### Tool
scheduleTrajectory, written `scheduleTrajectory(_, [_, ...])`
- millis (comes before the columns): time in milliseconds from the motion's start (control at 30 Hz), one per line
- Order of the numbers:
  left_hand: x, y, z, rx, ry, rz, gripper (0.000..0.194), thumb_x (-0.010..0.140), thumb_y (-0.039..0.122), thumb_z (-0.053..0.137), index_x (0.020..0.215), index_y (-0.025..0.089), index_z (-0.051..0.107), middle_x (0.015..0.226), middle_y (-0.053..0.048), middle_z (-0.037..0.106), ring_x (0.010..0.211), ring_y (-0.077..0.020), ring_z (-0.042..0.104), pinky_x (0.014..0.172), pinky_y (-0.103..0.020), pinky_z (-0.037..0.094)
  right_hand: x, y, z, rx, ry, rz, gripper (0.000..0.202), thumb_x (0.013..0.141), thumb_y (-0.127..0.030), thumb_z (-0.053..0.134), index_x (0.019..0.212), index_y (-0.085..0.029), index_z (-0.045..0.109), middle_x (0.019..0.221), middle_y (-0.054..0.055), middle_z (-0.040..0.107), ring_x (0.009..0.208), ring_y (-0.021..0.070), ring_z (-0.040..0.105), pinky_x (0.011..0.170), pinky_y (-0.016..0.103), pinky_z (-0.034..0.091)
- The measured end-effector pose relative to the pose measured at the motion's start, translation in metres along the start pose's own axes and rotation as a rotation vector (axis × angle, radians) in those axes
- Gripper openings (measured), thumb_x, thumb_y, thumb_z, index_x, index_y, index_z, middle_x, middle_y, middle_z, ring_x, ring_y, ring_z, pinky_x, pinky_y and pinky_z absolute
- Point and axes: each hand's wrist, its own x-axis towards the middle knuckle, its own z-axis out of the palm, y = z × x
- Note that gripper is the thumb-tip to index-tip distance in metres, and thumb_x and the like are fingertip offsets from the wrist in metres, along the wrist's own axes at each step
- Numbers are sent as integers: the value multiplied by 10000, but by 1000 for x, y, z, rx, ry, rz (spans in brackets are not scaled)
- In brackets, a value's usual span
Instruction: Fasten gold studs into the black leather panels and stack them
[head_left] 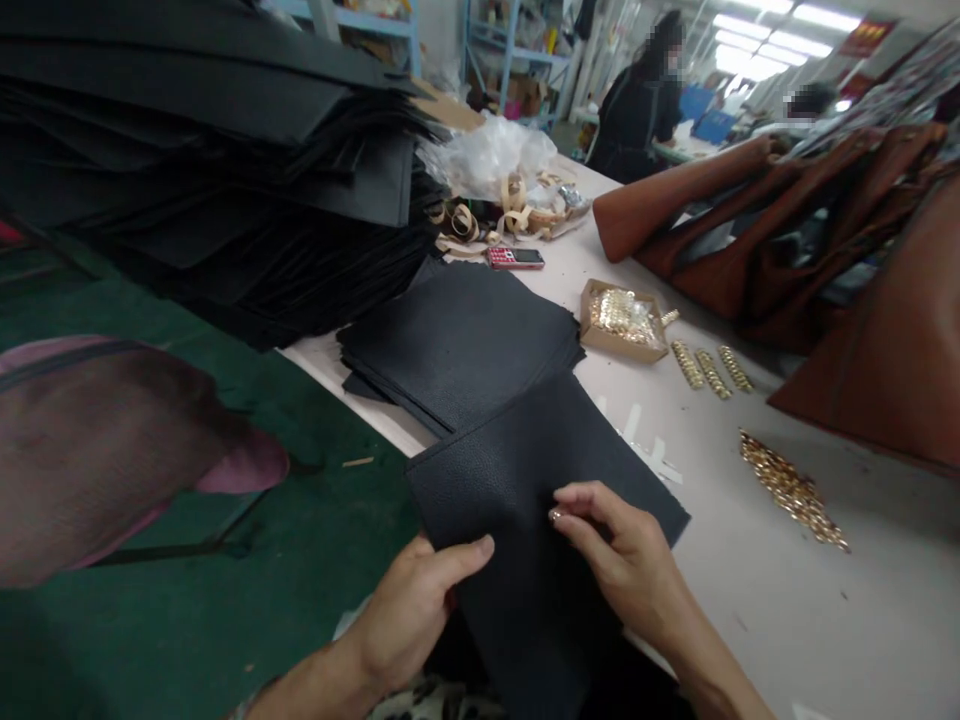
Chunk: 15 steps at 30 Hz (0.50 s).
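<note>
A black leather panel point(525, 470) lies over the near edge of the pale table point(862, 620). My left hand point(412, 605) grips its left edge, thumb on top. Resting on the panel's middle, my right hand point(626, 560) pinches a small gold stud at its fingertips. A low stack of similar black panels point(457, 340) lies just beyond. To the right, a loose heap of gold studs point(791, 490) sits on the table.
A tall pile of black sheets point(225, 170) fills the left. A cardboard box of gold hardware point(622, 320), three rows of studs point(709, 368), a red phone point(515, 257), brown leather bags point(810, 240) and a plastic bag point(491, 155) lie farther back. Two people work behind.
</note>
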Motion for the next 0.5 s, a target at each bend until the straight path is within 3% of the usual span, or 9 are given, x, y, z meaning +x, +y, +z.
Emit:
scheduleTrajectory(100, [2,-1,4,-58,-102,-82,274,747,288,784,974,136,782,998,-120,772,956,-290,712,882,-367,549,-5,8,3,175,-33,171,156,899,-330,619,939,-206,705,793,0,690,683,134,633,647,249,521])
scheduleTrajectory(200, [4,-5,7,-56,-130,-124,273,724,302,805,935,129,792,1008,-128,770,958,-291,713,867,-346,554,-9,9,4,280,-38,242,157,867,-326,646,895,-190,719,724,-6,663,652,122,619,613,231,510])
scheduleTrajectory(367, [4,-11,9,-56,-42,-145,285,706,291,831,943,138,792,1003,-125,771,959,-295,713,876,-360,558,-10,0,0,243,-104,202,122,849,-272,636,831,-187,721,749,-7,627,615,103,584,566,224,474])
scheduleTrajectory(500, [3,-11,8,-90,-53,-168,278,734,293,813,949,119,789,1009,-142,767,985,-312,707,969,-418,522,-8,-5,-1,176,-138,147,112,858,-228,623,848,-211,734,818,0,624,657,109,580,569,225,464])
